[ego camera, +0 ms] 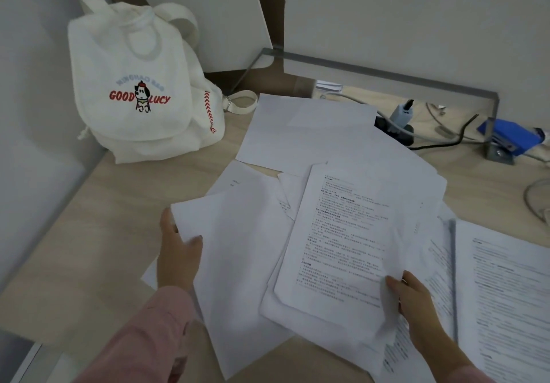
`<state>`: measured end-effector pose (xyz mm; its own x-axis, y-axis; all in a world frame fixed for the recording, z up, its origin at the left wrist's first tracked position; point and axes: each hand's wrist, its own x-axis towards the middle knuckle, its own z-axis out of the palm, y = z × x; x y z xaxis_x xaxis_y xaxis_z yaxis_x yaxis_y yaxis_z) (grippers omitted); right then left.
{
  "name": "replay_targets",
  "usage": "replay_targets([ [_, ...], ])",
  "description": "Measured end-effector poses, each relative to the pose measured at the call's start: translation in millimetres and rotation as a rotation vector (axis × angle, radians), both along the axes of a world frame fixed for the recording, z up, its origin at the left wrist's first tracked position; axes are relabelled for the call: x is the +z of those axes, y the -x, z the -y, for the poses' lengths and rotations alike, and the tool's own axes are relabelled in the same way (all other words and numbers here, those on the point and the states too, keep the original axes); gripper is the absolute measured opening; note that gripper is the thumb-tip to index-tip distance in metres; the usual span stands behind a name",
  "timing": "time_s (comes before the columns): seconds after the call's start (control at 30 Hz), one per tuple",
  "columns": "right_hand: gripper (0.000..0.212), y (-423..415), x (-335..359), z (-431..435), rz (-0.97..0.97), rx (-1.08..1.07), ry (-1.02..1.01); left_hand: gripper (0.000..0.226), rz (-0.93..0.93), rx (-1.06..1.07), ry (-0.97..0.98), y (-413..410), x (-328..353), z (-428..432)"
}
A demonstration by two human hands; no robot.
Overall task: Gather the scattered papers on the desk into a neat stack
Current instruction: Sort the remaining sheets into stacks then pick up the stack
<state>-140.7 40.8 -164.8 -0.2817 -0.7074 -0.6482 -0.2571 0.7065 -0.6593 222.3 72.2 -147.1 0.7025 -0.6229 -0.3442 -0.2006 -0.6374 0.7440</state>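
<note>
Several white sheets lie scattered and overlapping on the light wooden desk (98, 227). My left hand (178, 251) grips the left edge of a blank sheet (238, 251), thumb on top. My right hand (413, 302) pinches the lower right corner of a printed sheet (342, 239) that lies on other pages. More blank sheets (309, 132) spread toward the back. Printed pages (503, 296) lie at the right.
A white fabric backpack (140, 84) stands at the back left against the wall. Behind the papers are a black power strip with plugs (398, 126), cables (446, 141) and a blue device (512, 138) beside a metal bracket.
</note>
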Motion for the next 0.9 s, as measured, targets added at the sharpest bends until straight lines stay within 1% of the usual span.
replay_targets([
  [0.07, 0.011, 1, -1, 1, -0.018, 0.019, 0.009, 0.081, -0.159, 0.113, 0.082, 9, 3, -6],
  [0.1, 0.011, 1, -1, 1, -0.03, 0.027, 0.013, 0.075, -0.205, 0.124, 0.103, 13, 4, -11],
  [0.13, 0.012, 1, -2, 2, -0.042, 0.034, 0.017, 0.064, -0.225, 0.105, 0.091, 18, 3, -16],
  [0.2, 0.014, 1, -2, 3, -0.062, 0.05, 0.018, 0.029, -0.259, 0.018, 0.008, 27, 4, -26],
  [0.23, 0.015, 2, -2, 3, -0.068, 0.056, 0.019, 0.017, -0.28, -0.018, -0.031, 30, 6, -30],
  [0.27, 0.015, 2, -1, 4, -0.071, 0.059, 0.02, 0.009, -0.282, -0.035, -0.053, 31, 9, -33],
  [0.3, 0.015, 2, -1, 4, -0.072, 0.061, 0.019, 0.008, -0.254, -0.035, -0.053, 30, 14, -34],
  [0.33, 0.015, 2, 0, 5, -0.076, 0.065, 0.017, 0.009, -0.187, -0.025, -0.035, 27, 22, -34],
  [0.4, 0.013, 2, 2, 6, -0.074, 0.074, 0.014, 0.019, 0.046, -0.007, 0.058, 19, 45, -29],
  [0.43, 0.013, 1, 2, 6, -0.074, 0.078, 0.005, 0.023, 0.156, -0.001, 0.128, 15, 60, -25],
  [0.5, 0.019, 0, 2, 6, -0.084, 0.079, -0.012, 0.026, 0.294, -0.03, 0.302, 13, 92, -17],
  [0.57, 0.022, -1, 3, 5, -0.087, 0.07, -0.012, 0.023, 0.447, -0.143, 0.469, 17, 119, -9],
  [0.63, 0.019, -2, 5, 4, -0.083, 0.065, -0.014, 0.023, 0.547, -0.316, 0.553, 30, 132, -2],
  [0.7, 0.019, -2, 5, 4, -0.084, 0.064, -0.018, 0.029, 0.563, -0.515, 0.559, 48, 129, 4],
  [0.77, 0.024, -3, 6, 4, -0.087, 0.07, -0.029, 0.032, 0.536, -0.661, 0.517, 69, 115, 8],
  [0.83, 0.022, -4, 6, 5, -0.085, 0.074, -0.024, 0.036, 0.459, -0.722, 0.452, 93, 95, 10],
  [0.9, 0.014, -5, 9, 5, -0.074, 0.074, -0.021, 0.042, 0.329, -0.761, 0.352, 115, 75, 12],
])
